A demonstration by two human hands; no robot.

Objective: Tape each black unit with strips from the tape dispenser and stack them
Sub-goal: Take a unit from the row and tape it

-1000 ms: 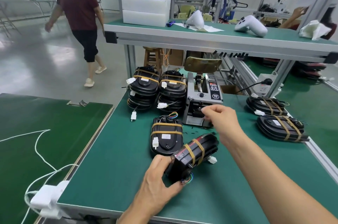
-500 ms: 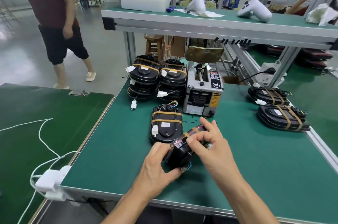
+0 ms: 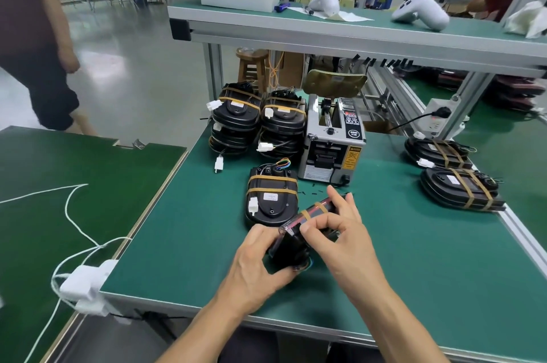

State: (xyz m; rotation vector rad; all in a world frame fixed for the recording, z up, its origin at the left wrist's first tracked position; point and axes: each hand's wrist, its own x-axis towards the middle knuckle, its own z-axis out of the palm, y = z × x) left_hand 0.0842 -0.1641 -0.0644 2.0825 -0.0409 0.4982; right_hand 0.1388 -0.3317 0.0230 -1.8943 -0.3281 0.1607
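A black unit (image 3: 291,247) stands on its edge on the green table, tilted, with brown tape bands across its upper side. My left hand (image 3: 257,262) grips its near left end. My right hand (image 3: 337,232) lies over its top, thumb and forefinger pinching at the tape near the upper edge. Just behind it lies another taped black unit (image 3: 272,198), flat. The grey tape dispenser (image 3: 333,140) stands farther back. Two stacks of taped units (image 3: 257,120) sit to the dispenser's left.
Two more taped units (image 3: 453,173) lie at the table's right edge (image 3: 515,223). A raised shelf (image 3: 355,37) with white parts spans the back. A white adapter with cables (image 3: 85,285) hangs at the left corner. A person (image 3: 32,37) walks on the floor at the far left.
My right hand came back from the dispenser's mouth to the held unit and now pinches at its top. The head view dipped and the person on the left walked nearer.
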